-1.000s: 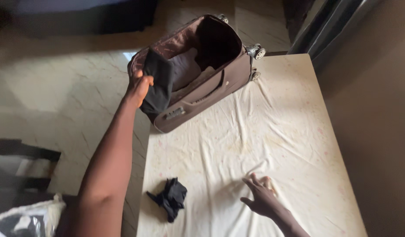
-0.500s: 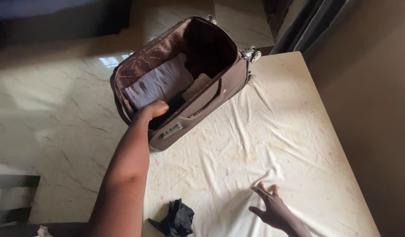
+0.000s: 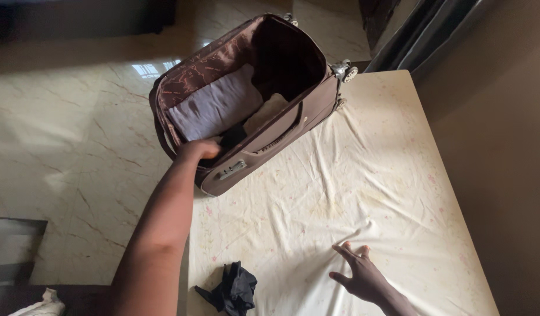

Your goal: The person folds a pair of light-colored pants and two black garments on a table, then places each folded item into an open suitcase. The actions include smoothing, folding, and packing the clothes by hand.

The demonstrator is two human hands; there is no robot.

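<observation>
**Left hand in the suitcase, right hand flat on the bed**

So the brown suitcase sits open at the bed's 11 o'clock corner, partly hanging over the mattress edge, wheels pointing to 1 o'clock. Inside: a folded greyish-purple cloth along the near-left wall, a pale cloth next to it, and a dark cloth at the front rim. The deep end toward 12 o'clock looks dark, can't make out what's in there.

The left hand is curled over the front rim, right at that dark cloth. Fingers are tucked inside, so I can't tell if they're pinching it or just touching it.

The right hand is at 5 o'clock, fingers spread, palm down on the sheet, holding nothing.

A crumpled black garment lies near the bed's left edge at 6 o'clock, well apart from both hands. The wrinkled sheet between suitcase and right hand is open. Marble floor to the left.
</observation>
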